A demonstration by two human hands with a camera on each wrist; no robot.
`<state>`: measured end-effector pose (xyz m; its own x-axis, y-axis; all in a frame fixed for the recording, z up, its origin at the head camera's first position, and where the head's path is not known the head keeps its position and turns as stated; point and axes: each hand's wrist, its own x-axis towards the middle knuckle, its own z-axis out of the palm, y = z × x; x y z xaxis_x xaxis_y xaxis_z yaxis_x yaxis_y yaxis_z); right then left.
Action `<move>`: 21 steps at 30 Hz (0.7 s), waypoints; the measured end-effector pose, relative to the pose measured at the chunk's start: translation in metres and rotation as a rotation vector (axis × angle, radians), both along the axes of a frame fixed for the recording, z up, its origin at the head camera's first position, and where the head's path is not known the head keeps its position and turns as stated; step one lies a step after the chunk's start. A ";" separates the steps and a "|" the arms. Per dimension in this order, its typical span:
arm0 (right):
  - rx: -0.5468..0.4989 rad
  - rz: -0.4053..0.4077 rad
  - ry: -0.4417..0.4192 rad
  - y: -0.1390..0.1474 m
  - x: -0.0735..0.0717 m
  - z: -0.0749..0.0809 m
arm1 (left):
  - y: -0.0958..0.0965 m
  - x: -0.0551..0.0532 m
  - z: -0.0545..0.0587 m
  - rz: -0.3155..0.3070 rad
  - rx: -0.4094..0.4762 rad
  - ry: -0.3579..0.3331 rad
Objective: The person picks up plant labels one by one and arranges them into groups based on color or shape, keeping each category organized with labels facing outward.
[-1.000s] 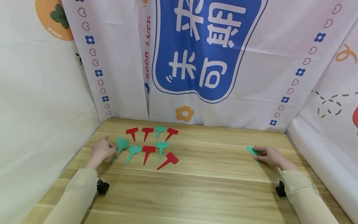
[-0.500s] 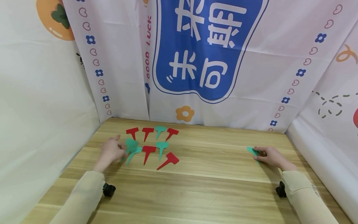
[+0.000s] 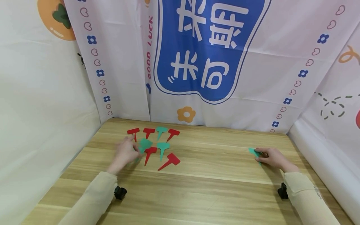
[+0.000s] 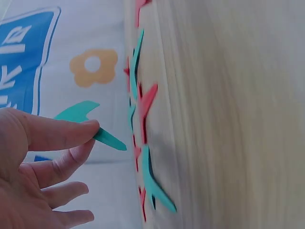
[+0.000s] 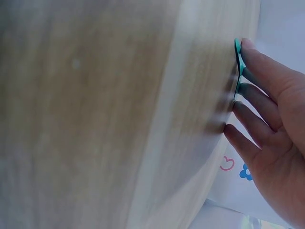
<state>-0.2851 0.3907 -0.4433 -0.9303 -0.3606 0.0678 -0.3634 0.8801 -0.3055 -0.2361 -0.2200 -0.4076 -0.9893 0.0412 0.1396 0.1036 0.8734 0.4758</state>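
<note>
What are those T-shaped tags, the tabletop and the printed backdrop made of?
Red tags and green tags: probably thin plastic, matte, judging by their even colour and crisp edges.
Tabletop: wood or wood-look laminate, smooth with a soft sheen; the grain shows, but I can't tell which.
Backdrop: likely fabric, given its creases.

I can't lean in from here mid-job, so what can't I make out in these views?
Head: the held green tag is blurred, with part of its stem behind the left hand.
Head: both also hide most of another green tag, seen in the left wrist view.
Head: the right hand covers part of its T-shaped green tag.
Left wrist: the left hand runs off the left edge.
</note>
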 end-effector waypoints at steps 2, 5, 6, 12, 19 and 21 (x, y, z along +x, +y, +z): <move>-0.001 0.000 -0.002 0.001 0.000 0.000 | 0.008 0.000 0.000 -0.002 -0.001 0.005; 0.000 -0.002 -0.004 0.001 0.000 -0.001 | 0.021 0.000 -0.001 -0.006 -0.002 -0.003; 0.000 -0.003 -0.005 0.001 0.000 -0.001 | 0.026 0.000 -0.002 -0.009 0.002 -0.006; 0.000 -0.005 -0.003 0.001 0.000 -0.001 | 0.053 -0.003 -0.006 -0.043 0.063 0.026; -0.006 -0.007 0.012 0.001 0.000 -0.002 | 0.082 -0.008 -0.008 -0.051 0.107 0.037; -0.007 0.001 0.018 0.000 0.001 -0.001 | 0.090 -0.009 -0.008 -0.046 0.118 0.036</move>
